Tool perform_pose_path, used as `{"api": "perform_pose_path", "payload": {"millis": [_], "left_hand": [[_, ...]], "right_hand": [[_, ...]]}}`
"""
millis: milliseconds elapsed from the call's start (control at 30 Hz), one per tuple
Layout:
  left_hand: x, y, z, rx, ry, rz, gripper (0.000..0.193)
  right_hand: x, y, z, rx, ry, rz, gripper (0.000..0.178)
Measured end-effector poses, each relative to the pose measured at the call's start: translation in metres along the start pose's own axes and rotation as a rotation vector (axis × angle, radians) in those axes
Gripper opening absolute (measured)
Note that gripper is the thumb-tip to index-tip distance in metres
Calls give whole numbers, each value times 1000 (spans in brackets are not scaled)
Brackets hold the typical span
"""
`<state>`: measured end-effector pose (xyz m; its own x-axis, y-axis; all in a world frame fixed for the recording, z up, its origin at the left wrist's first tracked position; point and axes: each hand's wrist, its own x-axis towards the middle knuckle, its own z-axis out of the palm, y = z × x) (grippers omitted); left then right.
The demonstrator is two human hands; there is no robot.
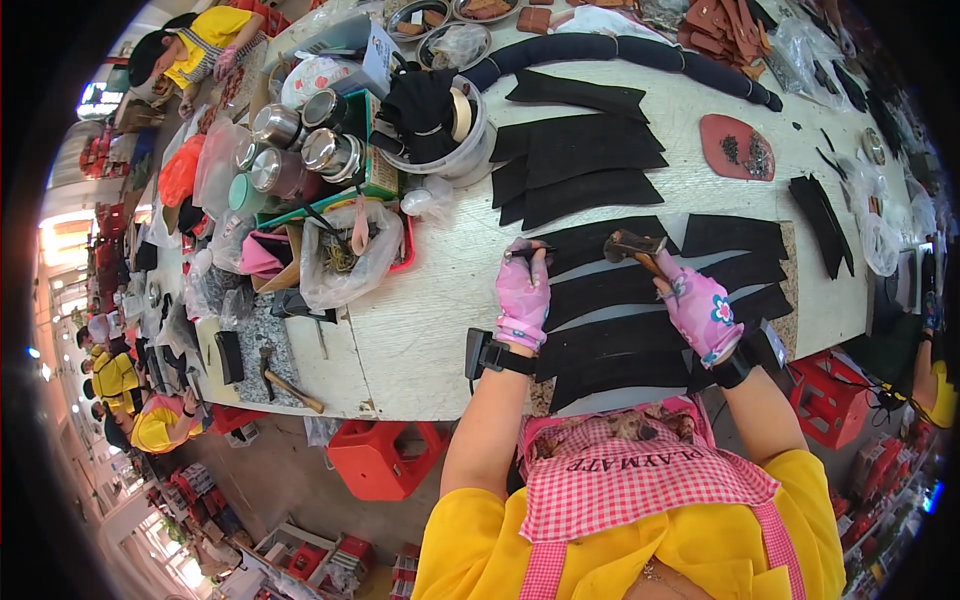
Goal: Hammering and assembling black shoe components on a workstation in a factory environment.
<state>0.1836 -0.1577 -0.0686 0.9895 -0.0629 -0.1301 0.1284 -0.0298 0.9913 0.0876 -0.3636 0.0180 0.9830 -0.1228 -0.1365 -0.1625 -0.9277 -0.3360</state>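
Note:
In pink patterned gloves, both my hands are over a table spread with flat black curved pieces (606, 297). My right hand (703, 315) is closed round the handle of a hammer (636, 246), whose head points left above the pieces. The fingers of my left hand (523, 295) are pinched on a small dark thing, too small to name, at the left end of the uppermost piece in this group. More black pieces (592, 150) lie overlapped farther back. To the right of these, a red pad (716, 135) carries small dark metal bits.
Metal-lidded tumblers (333, 155) and a tub (467, 165) of black material crowd the left side. A clear plastic bag (345, 270) stands in front. Another hammer (288, 386) lies by the front edge. Red stools (380, 465) are below the table. A co-worker (200, 45) sits at far left.

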Motion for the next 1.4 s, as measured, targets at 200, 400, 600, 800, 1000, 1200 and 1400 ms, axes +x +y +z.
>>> {"api": "perform_pose_path", "payload": {"millis": [200, 400, 600, 800, 1000, 1200, 1400], "left_hand": [[0, 2, 0, 231, -46, 83, 6], [5, 6, 6, 765, -147, 286, 11], [0, -12, 8, 921, -134, 475, 19], [4, 24, 2, 823, -269, 334, 13], [4, 14, 2, 727, -175, 399, 9], [15, -5, 0, 616, -30, 243, 11], [12, -7, 5, 216, 36, 30, 7]], "right_hand": [[1, 2, -4, 0, -15, -15, 39], [14, -38, -72, 58, 70, -267, 39], [23, -45, -65, 146, 94, -409, 43], [30, -19, -47, 277, 39, -105, 47], [7, -14, -35, 368, 73, -33, 41], [0, -3, 5, 118, -45, -21, 49], [2, 0, 7, 51, 19, -6, 50]]}}
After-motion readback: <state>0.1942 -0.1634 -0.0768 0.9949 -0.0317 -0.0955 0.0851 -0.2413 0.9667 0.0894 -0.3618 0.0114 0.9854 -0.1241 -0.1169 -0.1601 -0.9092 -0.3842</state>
